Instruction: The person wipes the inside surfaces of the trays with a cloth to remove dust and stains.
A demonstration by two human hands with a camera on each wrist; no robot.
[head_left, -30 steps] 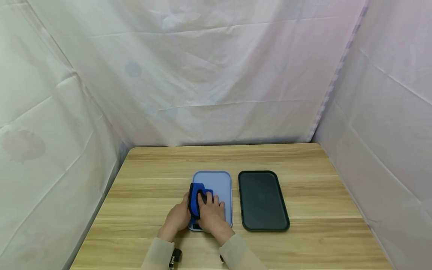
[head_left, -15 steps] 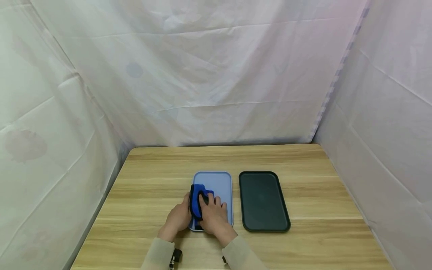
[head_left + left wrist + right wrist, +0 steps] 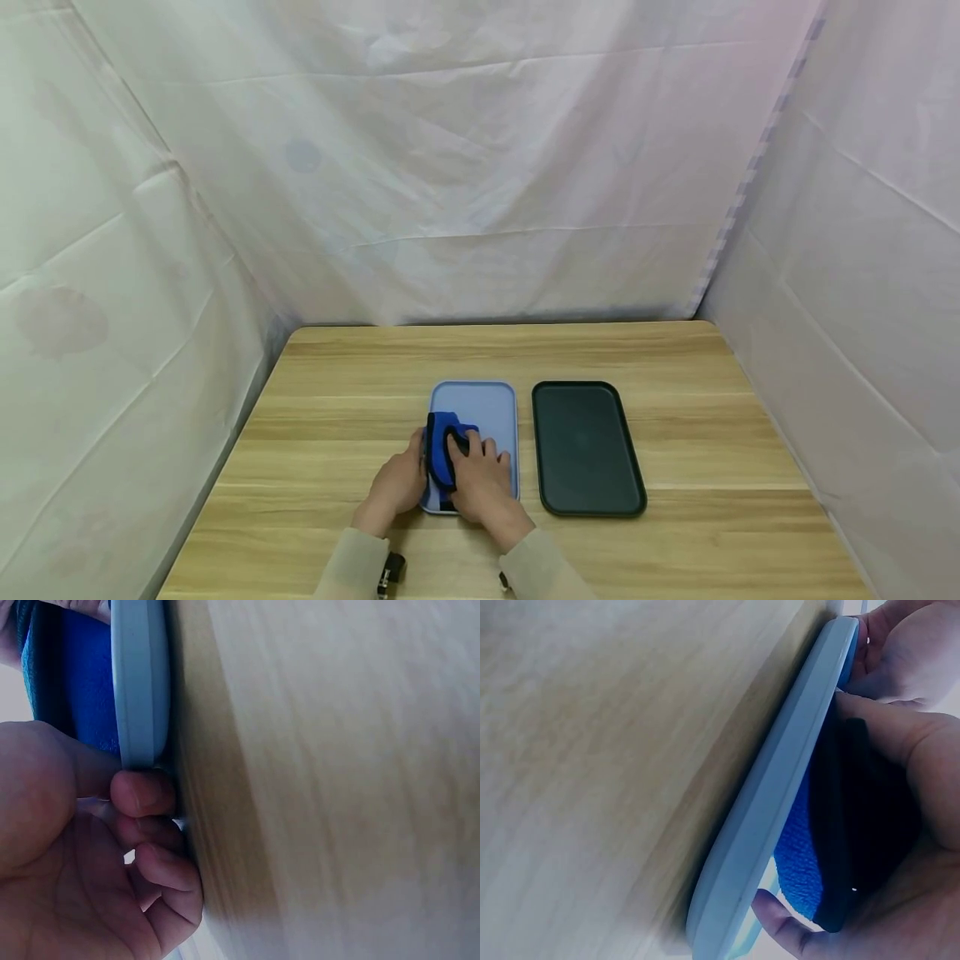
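Note:
A light blue tray (image 3: 495,408) lies on the wooden table. On its left half is a blue cloth (image 3: 444,433) with black edging, folded over on itself. My right hand (image 3: 482,483) holds the cloth from above against the tray, covering part of it. In the right wrist view, dark fabric (image 3: 877,802) shows under the palm, and a fingertip comes down at the tray's rim (image 3: 772,780). My left hand (image 3: 399,479) grips the tray's left edge. The left wrist view shows its curled fingers (image 3: 142,793) at the rim (image 3: 139,682), low beside the tabletop.
A dark green tray (image 3: 588,450) lies just right of the blue one, with a narrow gap between them. White curtains (image 3: 480,167) hang behind the table (image 3: 337,375) and along both sides.
My right hand has slid a little to the right and toward me, and the cloth has shifted slightly with it. The left hand stays at the tray's edge.

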